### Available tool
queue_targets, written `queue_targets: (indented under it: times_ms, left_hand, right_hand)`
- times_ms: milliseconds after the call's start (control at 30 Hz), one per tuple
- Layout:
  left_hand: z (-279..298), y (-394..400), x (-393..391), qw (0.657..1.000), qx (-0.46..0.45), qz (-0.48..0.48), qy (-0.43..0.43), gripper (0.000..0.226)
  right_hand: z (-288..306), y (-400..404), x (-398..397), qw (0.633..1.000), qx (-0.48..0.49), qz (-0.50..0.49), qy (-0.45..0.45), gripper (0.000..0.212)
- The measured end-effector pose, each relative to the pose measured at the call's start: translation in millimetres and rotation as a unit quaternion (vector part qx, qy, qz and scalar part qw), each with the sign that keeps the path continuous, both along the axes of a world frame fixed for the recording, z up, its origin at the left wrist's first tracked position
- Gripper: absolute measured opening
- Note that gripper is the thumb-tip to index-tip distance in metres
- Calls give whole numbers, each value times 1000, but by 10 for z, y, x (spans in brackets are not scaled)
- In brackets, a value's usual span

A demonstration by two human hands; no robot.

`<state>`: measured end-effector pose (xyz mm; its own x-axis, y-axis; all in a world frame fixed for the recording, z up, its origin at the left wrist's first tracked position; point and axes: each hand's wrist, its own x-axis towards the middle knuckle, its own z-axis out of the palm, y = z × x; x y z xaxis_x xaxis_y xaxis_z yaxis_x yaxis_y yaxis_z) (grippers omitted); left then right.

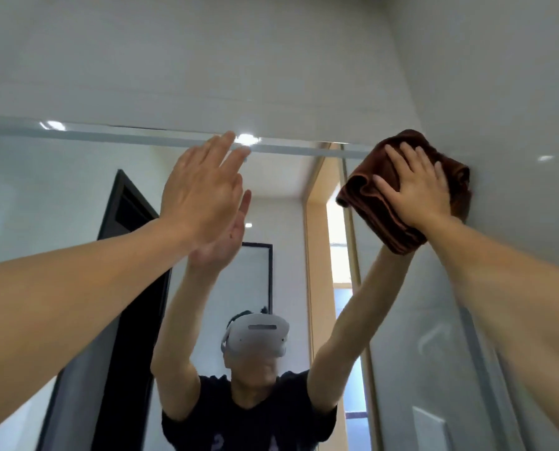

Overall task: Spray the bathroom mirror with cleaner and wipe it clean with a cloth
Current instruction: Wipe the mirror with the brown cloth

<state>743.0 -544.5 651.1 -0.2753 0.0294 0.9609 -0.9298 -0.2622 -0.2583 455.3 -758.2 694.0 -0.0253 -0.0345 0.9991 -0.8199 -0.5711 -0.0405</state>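
The bathroom mirror (pixel 76 203) fills the lower part of the view, its top edge running across at about a third of the way down. My right hand (pixel 414 190) presses a folded brown cloth (pixel 366 193) flat against the mirror's upper right corner, where it meets the side wall. My left hand (pixel 203 190) is raised near the top edge at the centre, fingers straight and apart, palm toward the glass, holding nothing. No spray bottle is in view.
White wall (pixel 239 60) lies above the mirror and a glossy white side wall (pixel 505 125) stands at the right. The glass reflects a person wearing a white headset, a black door and a lit wooden-framed opening.
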Motion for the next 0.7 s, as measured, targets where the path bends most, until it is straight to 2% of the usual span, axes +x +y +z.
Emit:
queue_targets:
  times_ms: [200,367,533,700]
  left_hand:
    - [-9,-18,-192,999,31,10,-30,45]
    - [-50,360,204,997,30,54,-45,45]
    - [-140,653,861,993,24,110,-23,45]
    - [-240,903,1371,995,-1,101,21,42]
  right_hand:
    - [-52,-93,-172,1000,6,8,-2,85]
    - [-170,-9,11,999,27,-10,-44,82]
    - [-316,391,666,999,27,-19,-34,79]
    - [-285,965,1618,1000,16,0,-18,78]
